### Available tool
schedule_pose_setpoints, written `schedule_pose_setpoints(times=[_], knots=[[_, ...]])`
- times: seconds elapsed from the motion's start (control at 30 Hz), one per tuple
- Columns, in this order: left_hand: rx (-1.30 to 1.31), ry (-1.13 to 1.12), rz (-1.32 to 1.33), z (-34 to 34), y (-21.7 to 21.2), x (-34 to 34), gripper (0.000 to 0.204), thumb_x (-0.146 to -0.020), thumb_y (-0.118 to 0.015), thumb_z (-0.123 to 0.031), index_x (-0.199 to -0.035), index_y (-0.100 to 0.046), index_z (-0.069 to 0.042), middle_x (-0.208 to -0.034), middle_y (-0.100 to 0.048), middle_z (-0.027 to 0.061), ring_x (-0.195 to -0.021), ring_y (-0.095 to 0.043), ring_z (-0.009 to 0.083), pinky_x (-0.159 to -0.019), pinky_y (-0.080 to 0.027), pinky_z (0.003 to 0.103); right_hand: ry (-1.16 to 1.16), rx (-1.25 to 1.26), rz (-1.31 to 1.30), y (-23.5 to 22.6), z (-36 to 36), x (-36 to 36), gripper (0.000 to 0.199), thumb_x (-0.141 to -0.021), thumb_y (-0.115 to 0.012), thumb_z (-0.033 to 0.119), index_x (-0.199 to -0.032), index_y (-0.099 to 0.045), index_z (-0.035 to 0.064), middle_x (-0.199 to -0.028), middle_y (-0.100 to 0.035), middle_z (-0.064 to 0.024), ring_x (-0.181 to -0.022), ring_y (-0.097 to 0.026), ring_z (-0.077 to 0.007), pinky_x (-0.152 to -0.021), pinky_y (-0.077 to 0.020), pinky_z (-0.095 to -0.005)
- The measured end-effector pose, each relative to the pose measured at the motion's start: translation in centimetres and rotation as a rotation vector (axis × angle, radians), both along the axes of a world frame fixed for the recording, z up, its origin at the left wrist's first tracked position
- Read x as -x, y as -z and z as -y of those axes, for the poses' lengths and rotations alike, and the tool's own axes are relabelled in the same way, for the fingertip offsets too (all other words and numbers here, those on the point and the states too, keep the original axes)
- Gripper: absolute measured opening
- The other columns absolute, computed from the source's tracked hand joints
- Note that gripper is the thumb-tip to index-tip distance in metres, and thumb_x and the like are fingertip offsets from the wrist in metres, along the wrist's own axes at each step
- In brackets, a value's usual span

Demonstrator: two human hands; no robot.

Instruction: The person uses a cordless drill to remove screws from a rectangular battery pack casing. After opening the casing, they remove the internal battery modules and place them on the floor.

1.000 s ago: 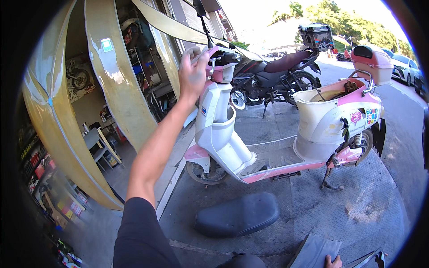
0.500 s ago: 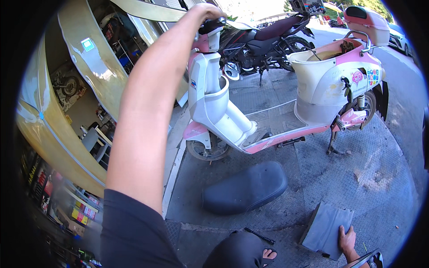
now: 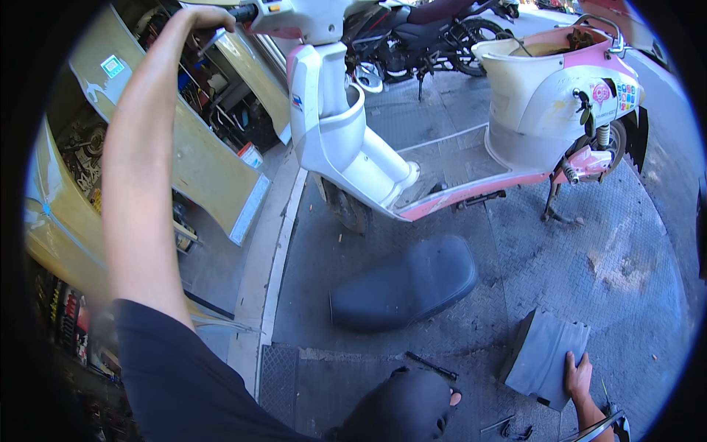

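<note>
At the upper left, my left hand (image 3: 211,18) is closed around the handlebar grip (image 3: 244,12) of a pink and white electric scooter (image 3: 530,140), with the arm stretched far out. The scooter's seat is off, so its open white tub (image 3: 490,66) shows, and the front wheel (image 3: 346,206) is turned. At the lower right, my right hand (image 3: 579,377) grips the side of a dark grey rectangular box (image 3: 546,353), thumb along its upper face. Whether the box rests on the floor I cannot tell. A black scooter seat (image 3: 405,287) lies on the floor between my hands.
A dark motorcycle (image 3: 412,44) is parked behind the scooter. Yellowish panels (image 3: 213,177) and shop shelves line the left side. My knee (image 3: 394,405) is at the bottom, near a black rod-like tool (image 3: 431,365). The scooter's kickstand (image 3: 556,210) reaches the textured floor.
My left hand has swung leftward with the grip, and the scooter's handlebar and front wheel have turned. My right hand stays on the grey box. The view has shifted slightly.
</note>
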State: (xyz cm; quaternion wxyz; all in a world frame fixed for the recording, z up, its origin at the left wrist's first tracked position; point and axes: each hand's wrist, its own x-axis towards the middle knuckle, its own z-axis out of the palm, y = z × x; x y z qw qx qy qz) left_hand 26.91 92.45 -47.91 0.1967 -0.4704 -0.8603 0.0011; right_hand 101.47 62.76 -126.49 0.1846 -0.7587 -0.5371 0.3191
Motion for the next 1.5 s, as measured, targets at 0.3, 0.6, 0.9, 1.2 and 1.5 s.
schedule_pose_setpoints(times=[0.3, 0.6, 0.9, 1.2, 1.5], knots=[[0.001, 0.152, -0.117, 0.3, 2.5, -1.0, 0.056, -0.079, -0.081, -0.051, -0.109, -0.071, -0.005, -0.088, -0.070, 0.0132, -0.073, -0.070, 0.0273, -0.068, -0.060, 0.047, 0.024, -0.055, 0.098, 1.1, 0.3, 0.1, 0.071, -0.107, -0.064, 0.052, -0.123, -0.062, -0.0172, -0.116, -0.070, -0.0434, -0.111, -0.065, -0.0611, -0.101, -0.0497, -0.0601], [-0.131, 0.402, -0.148, 2.6, 8.1, -4.9, 0.055, -0.081, -0.082, -0.050, -0.110, -0.072, -0.005, -0.089, -0.071, 0.0128, -0.073, -0.070, 0.0268, -0.069, -0.060, 0.046, 0.039, 0.068, 0.067, 0.8, -0.4, 0.3, 0.076, -0.108, -0.064, 0.053, -0.133, -0.060, -0.0186, -0.129, -0.069, -0.0444, -0.122, -0.065, -0.0593, -0.110, -0.0492, -0.0582], [-0.283, 0.765, -0.093, 8.2, 18.5, -10.4, 0.054, -0.083, -0.082, -0.049, -0.111, -0.073, -0.004, -0.090, -0.072, 0.0125, -0.074, -0.071, 0.0263, -0.069, -0.060, 0.044, -0.194, -0.327, 0.173, -15.7, -5.2, 11.3, 0.049, -0.099, -0.077, 0.017, -0.140, -0.061, -0.0066, -0.130, -0.073, -0.0268, -0.118, -0.073, -0.0423, -0.102, -0.0571, -0.0493], [-0.210, 0.868, 0.140, 10.1, 34.1, -13.9, 0.053, -0.085, -0.083, -0.048, -0.112, -0.073, -0.004, -0.091, -0.072, 0.0121, -0.075, -0.071, 0.0258, -0.070, -0.060, 0.043, -0.539, -0.699, -0.271, -40.1, 0.3, 18.7, 0.031, -0.094, -0.086, 0.026, -0.106, -0.072, 0.0009, -0.086, -0.075, -0.0147, -0.076, -0.072, -0.0203, -0.069, -0.0526, -0.0303], [-0.174, 0.833, 0.154, 9.2, 36.5, -13.3, 0.052, -0.087, -0.083, -0.048, -0.113, -0.074, -0.004, -0.092, -0.073, 0.0118, -0.075, -0.071, 0.0253, -0.071, -0.060, 0.042, -0.739, -0.510, -0.676, -39.2, 0.0, 14.7, 0.036, -0.094, -0.085, 0.021, -0.115, -0.068, -0.0028, -0.100, -0.072, -0.0197, -0.090, -0.072, -0.0281, -0.081, -0.0571, -0.0383]])
